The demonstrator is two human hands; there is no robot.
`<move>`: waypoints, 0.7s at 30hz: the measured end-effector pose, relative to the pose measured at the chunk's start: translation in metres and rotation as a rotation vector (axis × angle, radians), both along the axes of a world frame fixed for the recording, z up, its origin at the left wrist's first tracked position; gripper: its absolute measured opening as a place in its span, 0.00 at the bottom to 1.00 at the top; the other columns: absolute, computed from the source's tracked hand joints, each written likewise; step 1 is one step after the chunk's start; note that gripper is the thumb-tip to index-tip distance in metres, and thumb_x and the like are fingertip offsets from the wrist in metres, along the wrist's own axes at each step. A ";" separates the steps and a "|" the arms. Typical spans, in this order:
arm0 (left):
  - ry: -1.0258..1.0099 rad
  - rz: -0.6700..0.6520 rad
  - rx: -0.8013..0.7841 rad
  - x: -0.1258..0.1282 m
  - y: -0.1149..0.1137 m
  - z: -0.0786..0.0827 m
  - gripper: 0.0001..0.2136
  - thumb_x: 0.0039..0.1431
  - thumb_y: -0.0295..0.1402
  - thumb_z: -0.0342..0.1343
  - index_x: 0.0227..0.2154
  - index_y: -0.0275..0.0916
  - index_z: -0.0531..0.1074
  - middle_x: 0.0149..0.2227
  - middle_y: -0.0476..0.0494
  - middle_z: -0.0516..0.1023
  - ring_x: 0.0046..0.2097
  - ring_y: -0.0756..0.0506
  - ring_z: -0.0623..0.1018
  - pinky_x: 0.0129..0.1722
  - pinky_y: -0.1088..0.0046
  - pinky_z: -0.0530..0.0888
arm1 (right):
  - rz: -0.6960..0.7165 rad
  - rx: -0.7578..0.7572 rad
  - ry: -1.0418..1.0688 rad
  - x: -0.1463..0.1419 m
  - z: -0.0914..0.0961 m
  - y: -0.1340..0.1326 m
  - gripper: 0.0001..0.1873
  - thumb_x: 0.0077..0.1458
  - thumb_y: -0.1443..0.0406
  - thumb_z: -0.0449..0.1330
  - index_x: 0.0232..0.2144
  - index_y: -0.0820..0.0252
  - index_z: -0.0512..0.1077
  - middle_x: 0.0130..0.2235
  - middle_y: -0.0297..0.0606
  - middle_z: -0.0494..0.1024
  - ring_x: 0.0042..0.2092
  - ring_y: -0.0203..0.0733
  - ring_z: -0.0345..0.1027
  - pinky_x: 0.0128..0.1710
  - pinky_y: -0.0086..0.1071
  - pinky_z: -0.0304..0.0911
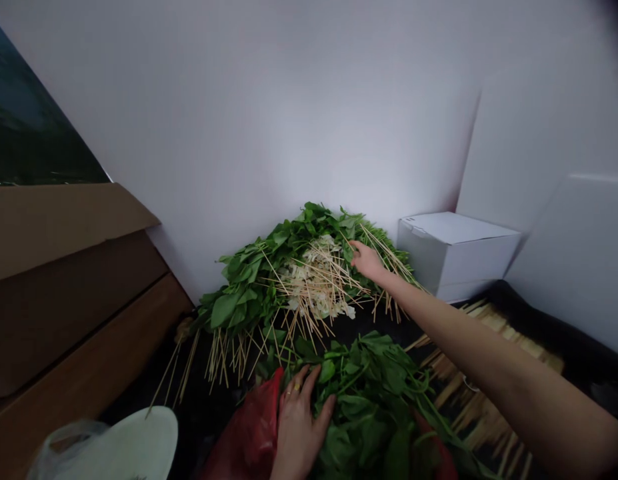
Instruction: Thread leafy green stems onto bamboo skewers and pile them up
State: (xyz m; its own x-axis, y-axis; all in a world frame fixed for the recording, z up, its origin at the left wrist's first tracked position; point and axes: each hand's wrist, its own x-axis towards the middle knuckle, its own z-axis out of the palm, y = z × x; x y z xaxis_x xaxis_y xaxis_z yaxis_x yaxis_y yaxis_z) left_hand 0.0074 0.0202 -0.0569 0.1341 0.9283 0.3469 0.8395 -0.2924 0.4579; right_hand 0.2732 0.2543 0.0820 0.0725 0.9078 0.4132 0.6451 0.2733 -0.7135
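My left hand [299,421] lies flat with fingers spread on a heap of loose green leaves [373,400] in a red plastic bag [249,433] at the bottom centre. My right hand [367,261] reaches far forward to a big pile of skewered greens [253,280] against the wall, its fingers curled on the leaves and bamboo skewers [319,283] at the pile's top right. Whether it grips a skewer is unclear. Pale white pieces sit in the middle of that pile.
A white box [456,253] stands right of the pile by the wall. Brown cardboard flaps [63,280] line the left side. A white plate in clear plastic [133,447] sits at bottom left. More bare skewers [483,400] lie under my right forearm.
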 end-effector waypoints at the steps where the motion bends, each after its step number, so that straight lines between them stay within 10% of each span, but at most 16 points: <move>1: 0.007 -0.005 0.000 0.000 0.000 0.000 0.23 0.61 0.41 0.55 0.58 0.41 0.71 0.58 0.33 0.74 0.60 0.33 0.72 0.57 0.48 0.71 | 0.003 0.003 -0.017 -0.001 -0.001 -0.004 0.19 0.64 0.62 0.56 0.56 0.61 0.67 0.43 0.41 0.78 0.39 0.41 0.74 0.42 0.38 0.70; 13: 0.015 -0.050 0.071 -0.003 0.011 -0.008 0.22 0.62 0.42 0.54 0.57 0.43 0.70 0.57 0.35 0.75 0.58 0.34 0.74 0.56 0.50 0.71 | -0.066 0.085 -0.360 0.105 0.001 -0.078 0.20 0.66 0.63 0.46 0.50 0.61 0.73 0.44 0.43 0.80 0.44 0.44 0.72 0.46 0.36 0.62; 21: 0.031 -0.053 0.068 -0.002 0.010 -0.006 0.23 0.62 0.44 0.53 0.57 0.42 0.70 0.57 0.34 0.74 0.58 0.34 0.73 0.57 0.49 0.70 | 0.245 -0.050 -0.787 0.128 -0.073 -0.143 0.09 0.57 0.69 0.56 0.31 0.60 0.77 0.34 0.40 0.79 0.37 0.40 0.71 0.39 0.31 0.60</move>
State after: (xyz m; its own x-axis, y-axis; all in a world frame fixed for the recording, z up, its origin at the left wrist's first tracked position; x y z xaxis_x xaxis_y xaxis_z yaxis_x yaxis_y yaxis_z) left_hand 0.0052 0.0297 -0.0625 0.1941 0.8939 0.4040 0.8354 -0.3665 0.4095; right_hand 0.4016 0.1118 0.0095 -0.4240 0.8788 0.2189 0.8875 0.4514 -0.0930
